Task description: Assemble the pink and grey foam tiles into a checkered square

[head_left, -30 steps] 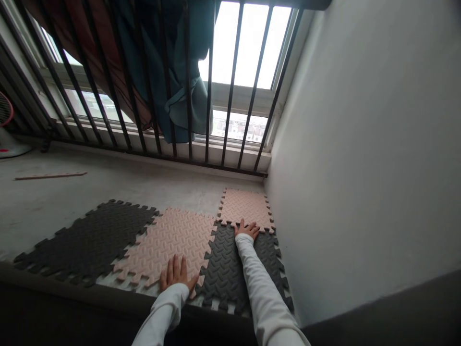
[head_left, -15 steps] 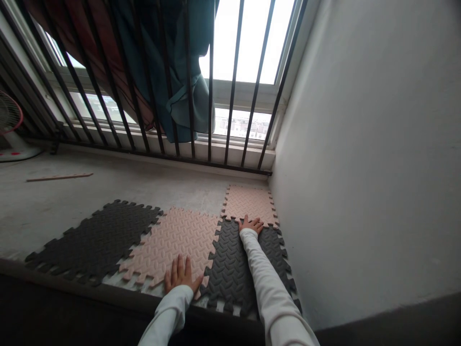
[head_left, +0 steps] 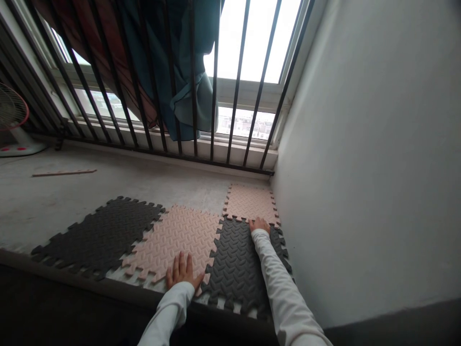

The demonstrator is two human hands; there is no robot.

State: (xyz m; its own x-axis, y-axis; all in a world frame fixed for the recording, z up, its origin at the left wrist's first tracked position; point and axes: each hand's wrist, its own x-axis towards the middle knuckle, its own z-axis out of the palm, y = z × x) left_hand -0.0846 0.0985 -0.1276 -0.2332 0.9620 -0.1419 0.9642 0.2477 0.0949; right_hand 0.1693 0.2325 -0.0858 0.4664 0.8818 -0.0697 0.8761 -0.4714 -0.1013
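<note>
My left hand (head_left: 183, 273) lies flat with fingers spread on the near right part of a pink foam mat tile (head_left: 180, 235). My right hand (head_left: 260, 224) rests where the far edge of a black foam mat tile (head_left: 234, 264) meets another pink foam tile (head_left: 251, 202); its fingers look slightly bent and press down, holding nothing. The right forearm covers part of the black tile. Left of the nearer pink tile lies a second black foam tile (head_left: 101, 235). All the tiles have toothed edges and a raised pattern.
A white wall (head_left: 367, 168) rises close on the right. Beyond the tiles stand black railing bars (head_left: 212, 115) before a window, with hanging curtains (head_left: 173, 72). A thin brown strip (head_left: 65, 173) lies on the grey floor (head_left: 144, 180). At far left is a fan (head_left: 14, 120).
My right hand has slid to the right along the seam between the black and far pink tiles, its fingers less spread. The left hand stays on the pink tile. The view has shifted slightly.
</note>
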